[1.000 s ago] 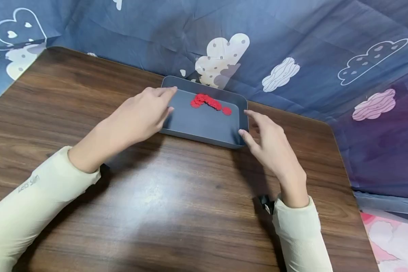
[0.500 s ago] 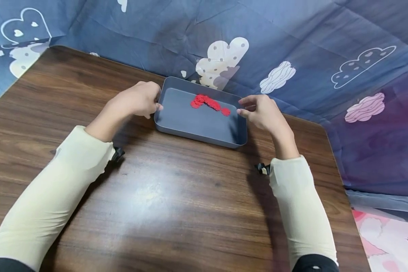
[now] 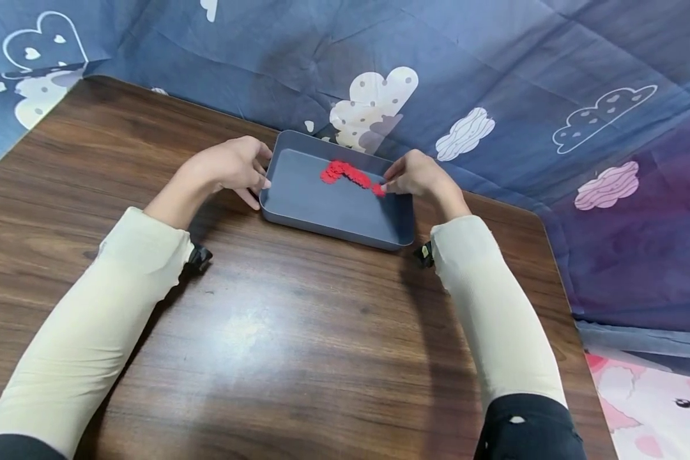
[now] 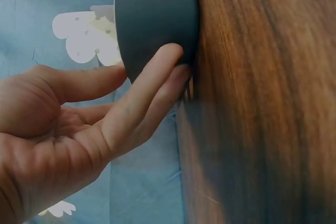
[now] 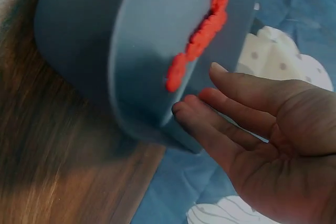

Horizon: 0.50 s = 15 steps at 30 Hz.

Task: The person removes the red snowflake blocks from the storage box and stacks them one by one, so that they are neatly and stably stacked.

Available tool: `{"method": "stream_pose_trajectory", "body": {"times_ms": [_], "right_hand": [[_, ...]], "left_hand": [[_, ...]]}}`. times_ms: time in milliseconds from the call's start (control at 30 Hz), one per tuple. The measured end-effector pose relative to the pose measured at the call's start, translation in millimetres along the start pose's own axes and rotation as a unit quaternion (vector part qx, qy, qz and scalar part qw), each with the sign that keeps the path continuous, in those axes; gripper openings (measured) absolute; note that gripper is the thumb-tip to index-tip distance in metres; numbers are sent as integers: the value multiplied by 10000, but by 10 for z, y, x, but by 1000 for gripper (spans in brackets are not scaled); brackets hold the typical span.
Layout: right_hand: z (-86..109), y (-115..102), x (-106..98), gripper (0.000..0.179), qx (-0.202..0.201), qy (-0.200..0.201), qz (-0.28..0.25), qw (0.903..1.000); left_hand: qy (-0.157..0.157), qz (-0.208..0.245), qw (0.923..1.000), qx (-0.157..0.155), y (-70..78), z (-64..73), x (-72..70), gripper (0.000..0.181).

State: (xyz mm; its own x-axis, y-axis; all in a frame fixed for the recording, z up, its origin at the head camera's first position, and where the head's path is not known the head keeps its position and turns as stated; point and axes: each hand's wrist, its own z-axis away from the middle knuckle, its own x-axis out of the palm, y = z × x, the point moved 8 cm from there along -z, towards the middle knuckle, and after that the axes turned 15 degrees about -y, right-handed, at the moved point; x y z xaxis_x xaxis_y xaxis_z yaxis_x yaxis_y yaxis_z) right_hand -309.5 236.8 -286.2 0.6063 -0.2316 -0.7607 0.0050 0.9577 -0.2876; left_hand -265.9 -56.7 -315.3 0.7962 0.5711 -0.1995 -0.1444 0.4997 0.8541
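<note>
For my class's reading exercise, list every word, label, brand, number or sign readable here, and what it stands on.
None can be read.
The blue cloth backdrop printed with clouds, the grey rectangular tray, the small flat red pieces and the cream fabric sleeves show no legible lettering.

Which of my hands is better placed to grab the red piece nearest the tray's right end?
Likely your right hand, apparently empty: its fingertips are close to that red piece. Your left hand holds the tray by its opposite end, farther away.
</note>
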Motion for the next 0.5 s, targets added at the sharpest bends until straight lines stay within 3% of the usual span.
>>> {"method": "stream_pose_trajectory", "body": {"times_ms": [200,500], "right_hand": [[-169,-13,31,37,474,-97,397,9980],[-287,-78,24,29,519,-124,799,9954]], "left_hand": [[-46,153,9999,62,-32,-43,-1,73],[-32,233,9997,51,-53,-30,-32,73]]}}
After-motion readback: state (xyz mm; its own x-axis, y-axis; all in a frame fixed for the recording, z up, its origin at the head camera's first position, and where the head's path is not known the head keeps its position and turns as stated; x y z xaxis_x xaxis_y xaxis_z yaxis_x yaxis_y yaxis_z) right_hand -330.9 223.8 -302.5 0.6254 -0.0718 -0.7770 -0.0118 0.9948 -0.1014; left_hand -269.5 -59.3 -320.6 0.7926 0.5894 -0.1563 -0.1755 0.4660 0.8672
